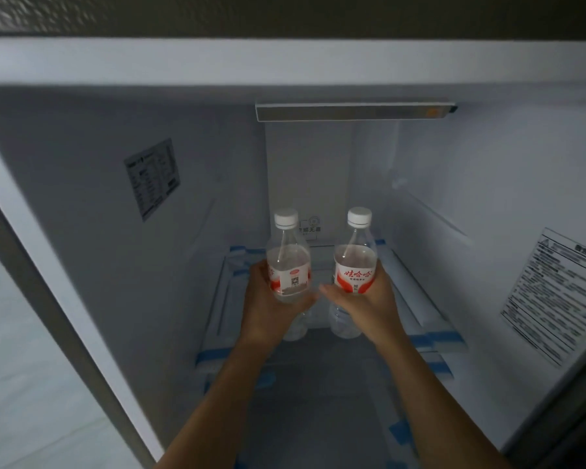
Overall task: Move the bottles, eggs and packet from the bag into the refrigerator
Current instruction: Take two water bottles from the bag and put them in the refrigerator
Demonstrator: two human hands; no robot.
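Observation:
Two clear water bottles with white caps and red-and-white labels are held upright inside the open refrigerator (pixel 82 204). My left hand (pixel 268 306) grips the left bottle (pixel 287 262) around its label. My right hand (pixel 366 306) grips the right bottle (pixel 355 258) the same way. Both bottles stand side by side, a small gap apart, over the glass shelf (pixel 318 367); their bases look close to or on it. The bag, eggs and packet are out of view.
Blue tape strips (pixel 214 357) hold the shelf edges on both sides. A label sticker (pixel 153 177) sits on the left inner wall and a warning sticker (pixel 552 296) on the right wall. A light bar (pixel 352 111) runs along the ceiling. The fridge interior holds nothing else.

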